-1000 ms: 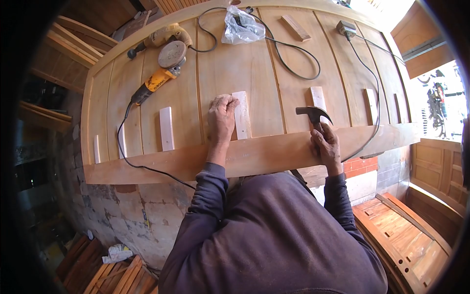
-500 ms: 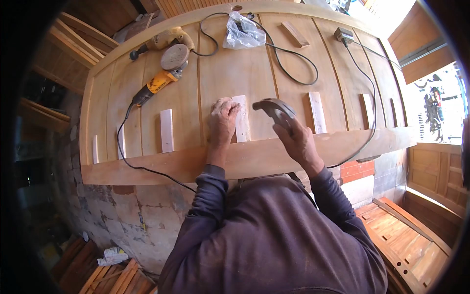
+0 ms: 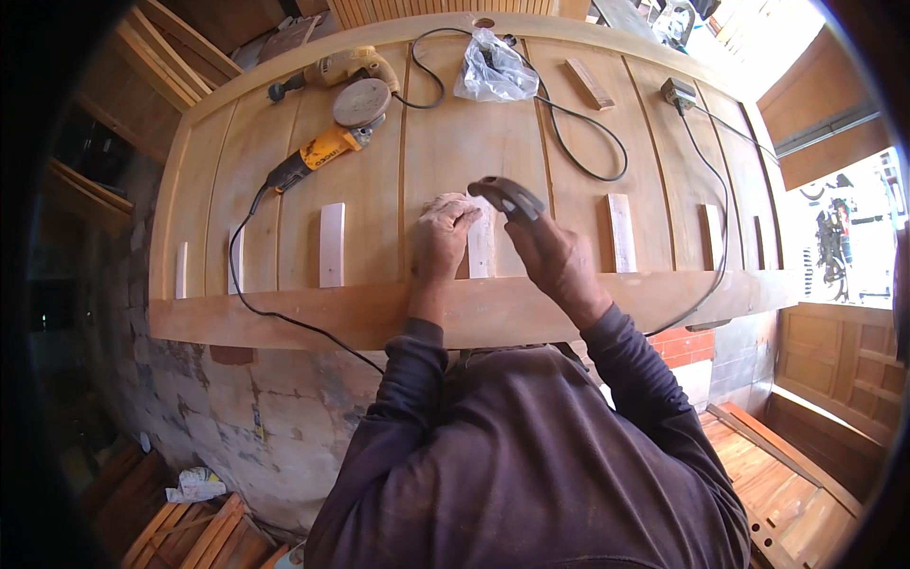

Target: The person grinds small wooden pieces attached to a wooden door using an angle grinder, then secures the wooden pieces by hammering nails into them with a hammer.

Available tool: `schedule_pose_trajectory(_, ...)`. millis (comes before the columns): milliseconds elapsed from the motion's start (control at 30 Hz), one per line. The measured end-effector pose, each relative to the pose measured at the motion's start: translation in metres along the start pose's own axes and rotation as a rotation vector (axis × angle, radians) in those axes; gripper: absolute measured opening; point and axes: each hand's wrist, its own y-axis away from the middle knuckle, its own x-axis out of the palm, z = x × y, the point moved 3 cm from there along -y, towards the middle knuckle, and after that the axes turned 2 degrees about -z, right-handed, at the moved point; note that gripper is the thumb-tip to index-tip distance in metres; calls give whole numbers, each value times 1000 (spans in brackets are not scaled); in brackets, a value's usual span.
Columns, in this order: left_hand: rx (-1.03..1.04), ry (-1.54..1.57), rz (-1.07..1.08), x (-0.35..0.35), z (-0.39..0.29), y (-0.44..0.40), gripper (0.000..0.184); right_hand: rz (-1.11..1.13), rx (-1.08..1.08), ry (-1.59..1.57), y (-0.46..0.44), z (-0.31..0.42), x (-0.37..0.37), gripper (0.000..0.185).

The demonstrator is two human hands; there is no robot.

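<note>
My left hand [image 3: 443, 237] rests at the upper left side of a pale wood strip [image 3: 482, 248], its fingers pinched together; whatever is between them is too small to make out. My right hand [image 3: 559, 270] is wrapped round a hammer [image 3: 509, 197], whose dark head is over the strip's top, close to my left fingertips. The strip stands against the near rail of a large wooden panel [image 3: 464, 142]. Similar strips, one to the left [image 3: 332, 245] and one to the right [image 3: 620, 232], lie along the same rail.
An orange grinder [image 3: 327, 147] and a yellow power tool [image 3: 351, 68] lie on the panel's left. A plastic bag [image 3: 495, 71], a loose wood piece [image 3: 589, 83], a plug block [image 3: 678, 92] and black cables are farther back. Another wooden door [image 3: 787, 474] is at lower right.
The hammer and my right hand have moved left from the right-hand strip to the middle strip. My left hand stays pinched at the middle strip. The view has shifted slightly.
</note>
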Motion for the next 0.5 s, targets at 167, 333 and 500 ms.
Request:
schedule_pose_trajectory(167, -10, -30, 1, 0, -4, -1, 15, 5, -20, 30, 6, -26, 17, 29)
schedule_pose_trajectory(333, -55, 29, 8, 1, -1, 1, 11, -93, -21, -2, 5, 0, 6, 22)
schedule_pose_trajectory(500, -140, 128, 67, 2, 9, 4, 12, 23, 55, 59, 3, -17, 11, 22)
